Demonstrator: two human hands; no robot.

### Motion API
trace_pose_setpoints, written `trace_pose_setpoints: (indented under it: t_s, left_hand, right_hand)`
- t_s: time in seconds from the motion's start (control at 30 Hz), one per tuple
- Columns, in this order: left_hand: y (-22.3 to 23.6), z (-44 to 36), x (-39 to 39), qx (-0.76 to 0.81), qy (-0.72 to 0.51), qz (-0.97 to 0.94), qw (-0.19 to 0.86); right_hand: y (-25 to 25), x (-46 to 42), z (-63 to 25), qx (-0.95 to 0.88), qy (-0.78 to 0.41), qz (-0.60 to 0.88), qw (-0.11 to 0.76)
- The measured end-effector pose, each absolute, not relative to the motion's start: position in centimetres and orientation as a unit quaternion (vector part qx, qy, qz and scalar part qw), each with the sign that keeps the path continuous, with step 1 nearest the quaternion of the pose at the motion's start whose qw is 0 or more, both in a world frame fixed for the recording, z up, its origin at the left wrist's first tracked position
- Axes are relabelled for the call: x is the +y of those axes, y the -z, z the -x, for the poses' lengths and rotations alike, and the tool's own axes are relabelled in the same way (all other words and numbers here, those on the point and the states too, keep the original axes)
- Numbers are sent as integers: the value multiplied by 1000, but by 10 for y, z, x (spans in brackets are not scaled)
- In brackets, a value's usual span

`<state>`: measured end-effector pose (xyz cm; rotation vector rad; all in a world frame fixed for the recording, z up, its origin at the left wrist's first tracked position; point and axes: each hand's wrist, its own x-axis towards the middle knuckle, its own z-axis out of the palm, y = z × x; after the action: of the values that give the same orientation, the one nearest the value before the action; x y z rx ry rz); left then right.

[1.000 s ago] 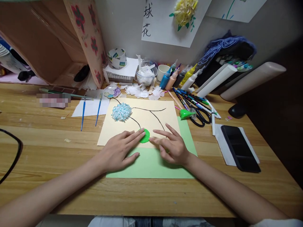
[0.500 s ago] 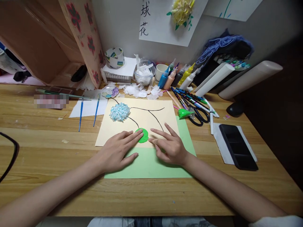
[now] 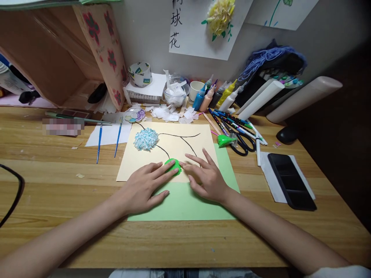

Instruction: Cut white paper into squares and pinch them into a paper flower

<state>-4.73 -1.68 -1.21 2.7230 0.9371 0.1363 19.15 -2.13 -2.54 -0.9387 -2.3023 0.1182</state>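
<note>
A flat round of bright green clay (image 3: 175,165) lies near the lower edge of the cream paper (image 3: 171,148). Two fingertips of my left hand (image 3: 146,183) rest on it from the left, the thumb spread apart. My right hand (image 3: 210,179) has its fingers spread, and one fingertip touches the clay's right edge. Black stem lines run over the cream paper, one ending at the clay. A fluffy blue-white flower (image 3: 145,139) is fixed at its upper left. Green paper (image 3: 185,202) lies beneath the cream sheet, under both hands.
A bag of green clay (image 3: 226,140) lies beside black scissors (image 3: 243,146) and several pens. Paint bottles (image 3: 199,98) and a bowl of paper scraps (image 3: 175,94) stand along the back. Two blue brushes (image 3: 99,143) lie left, a black phone-like slab (image 3: 291,180) right.
The left fingers now spread over the clay, covering its middle. My right fingertip has risen slightly along the clay's right edge. The whole view has shifted a little.
</note>
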Motion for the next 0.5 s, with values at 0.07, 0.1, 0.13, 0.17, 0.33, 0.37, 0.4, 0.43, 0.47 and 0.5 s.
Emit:
trace_pose_setpoints:
  t_s: [0.07, 0.1, 0.13, 0.17, 0.33, 0.37, 0.4, 0.43, 0.47, 0.5]
  left_hand:
    - [12, 46, -17, 313, -43, -941, 121]
    - [12, 46, -17, 312, -41, -942, 117]
    - [12, 45, -18, 313, -39, -942, 113]
    - [11, 45, -18, 314, -36, -942, 109]
    - [8, 42, -19, 322, -21, -942, 88]
    - [7, 41, -19, 319, -23, -944, 84]
    - [7, 40, -18, 313, -27, -946, 80]
    - [8, 39, -17, 305, -29, -949, 78]
    - [8, 37, -17, 296, -29, -952, 77]
    - [9, 36, -16, 288, -28, -954, 78]
  right_hand:
    - [25, -21, -191, -884, -63, 361, 289]
    - [25, -20, -190, -886, -68, 361, 283]
    - [25, -20, -190, -886, -71, 363, 281]
    - [25, -20, -190, -884, -73, 364, 283]
    - [27, -19, -194, -833, -135, 404, 353]
    - [28, -17, -196, -803, -177, 431, 373]
    - [29, -16, -197, -766, -229, 456, 391]
    - [30, -14, -197, -728, -283, 475, 406]
    - [31, -13, -198, -693, -331, 486, 416]
    - [31, -12, -198, -668, -367, 491, 422]
